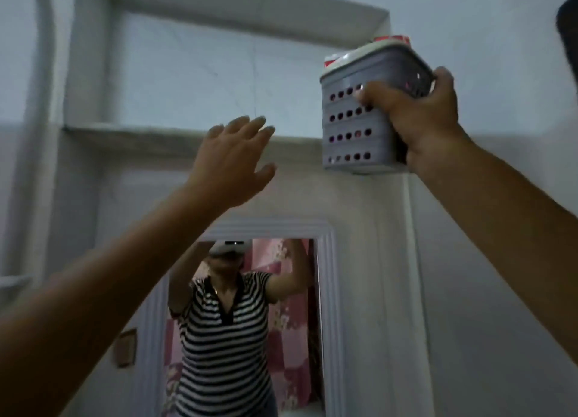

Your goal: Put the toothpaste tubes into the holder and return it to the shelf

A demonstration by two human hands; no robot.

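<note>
Grey plastic, pierced with rows of round holes, made up the holder [359, 126], which the right hand [416, 116] gripped by its side, fingers wrapped tight, raised at the right end of the shelf [131, 132]. Red-and-white toothpaste tubes [336, 60] barely peeked over its pale rim, their bodies hidden inside and blurred. The left hand [231, 163] was lifted with fingers spread, holding nothing, partly covering the ledge of the recess. Below, a white-framed mirror [327, 291] reflected a striped shirt; a dark object [567, 25] was cut off at the right edge.
</note>
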